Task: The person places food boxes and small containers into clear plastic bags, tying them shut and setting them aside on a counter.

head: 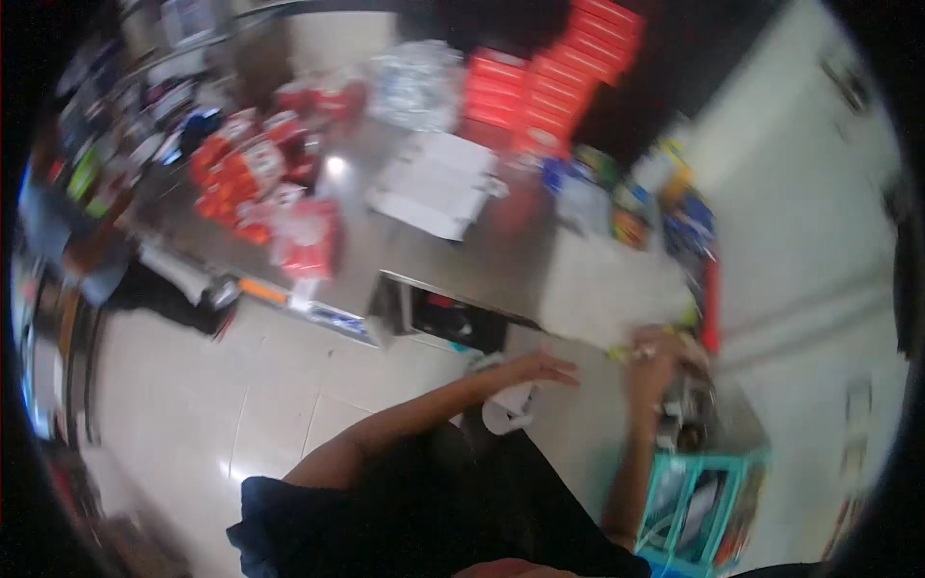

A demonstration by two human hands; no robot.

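Observation:
My left hand [543, 367] is stretched out with its fingers apart and nothing in it, above a white roll or cup-like thing [509, 410] near the bench edge. At the right, my right hand [659, 348] is over the bench near a small yellow-green thing [618, 353]; blur hides whether its fingers hold anything. Beyond it lies a pale sheet or board [614, 289] on the bench.
The metal bench [361, 249] bears white papers [433, 184], red-and-white packets [246, 173], a clear plastic bag [417, 85] and stacked red boxes [535, 87]. Coloured packets [632, 217] line the wall. A teal plastic rack [690, 506] stands lower right. Another person [79, 224] stands far left.

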